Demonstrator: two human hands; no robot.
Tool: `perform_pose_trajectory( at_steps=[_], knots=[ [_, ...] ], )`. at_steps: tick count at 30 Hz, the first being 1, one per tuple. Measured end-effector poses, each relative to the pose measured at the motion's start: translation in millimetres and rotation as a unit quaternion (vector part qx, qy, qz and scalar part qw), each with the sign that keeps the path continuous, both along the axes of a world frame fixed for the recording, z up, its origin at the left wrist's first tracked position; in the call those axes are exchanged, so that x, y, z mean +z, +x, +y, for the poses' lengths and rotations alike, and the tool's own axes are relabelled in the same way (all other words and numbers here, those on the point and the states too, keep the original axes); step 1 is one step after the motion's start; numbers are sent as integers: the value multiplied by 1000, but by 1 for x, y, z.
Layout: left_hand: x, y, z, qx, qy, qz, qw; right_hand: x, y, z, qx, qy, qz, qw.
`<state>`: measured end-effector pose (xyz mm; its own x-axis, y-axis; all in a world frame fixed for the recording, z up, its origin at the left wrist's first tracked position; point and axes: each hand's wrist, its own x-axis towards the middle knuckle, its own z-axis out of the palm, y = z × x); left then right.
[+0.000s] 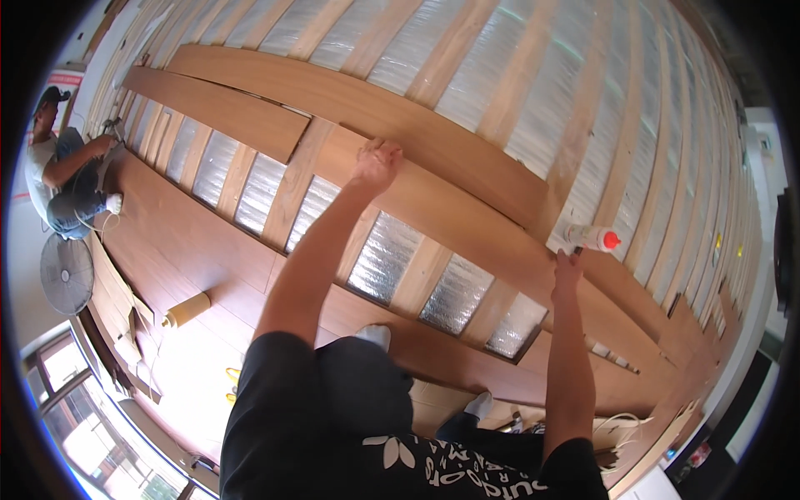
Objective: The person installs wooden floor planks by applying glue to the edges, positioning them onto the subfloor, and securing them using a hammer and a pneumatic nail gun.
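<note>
A long brown floor plank (467, 218) lies slantwise across the joists in front of me. My left hand (379, 163) is closed over it near its far-left end, with the fingers curled at its far edge. Further right, my right hand (568, 277) grips the same plank at its far edge. A white bottle with a red cap (592, 238) lies just beyond my right hand. Past the plank rests another long board (358, 104), and a shorter board (225, 112) lies at the left.
Wooden joists (517, 75) run over silver foil sheeting (387, 258). Finished flooring (200, 225) spreads nearer me, bearing a yellowish bottle (187, 310) and yellow-handled scissors (232, 385). At far left a person (67, 171) crouches with a tool, near a round fan (67, 273).
</note>
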<state>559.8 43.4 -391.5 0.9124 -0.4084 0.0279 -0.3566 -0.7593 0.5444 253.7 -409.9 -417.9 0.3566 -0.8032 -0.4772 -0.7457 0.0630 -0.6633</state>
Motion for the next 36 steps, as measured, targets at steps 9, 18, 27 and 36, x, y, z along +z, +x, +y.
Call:
perform_pose_trajectory(
  at_steps=[9, 18, 27, 36],
  knots=[
    [-45, -3, 0, 43, -16, -117, 992, 30, 99, 77, 249, -110, 64, 960],
    [-46, -2, 14, 43, -8, -105, 994, 12, 156, 80, 191, 9, 91, 977],
    [-56, -8, 21, 27, 3, -94, 995, -1, 172, 46, 107, 115, 63, 986],
    [-47, -13, 28, 18, 35, -37, 999, 10, 193, 38, 4, 261, 53, 964]
  ],
)
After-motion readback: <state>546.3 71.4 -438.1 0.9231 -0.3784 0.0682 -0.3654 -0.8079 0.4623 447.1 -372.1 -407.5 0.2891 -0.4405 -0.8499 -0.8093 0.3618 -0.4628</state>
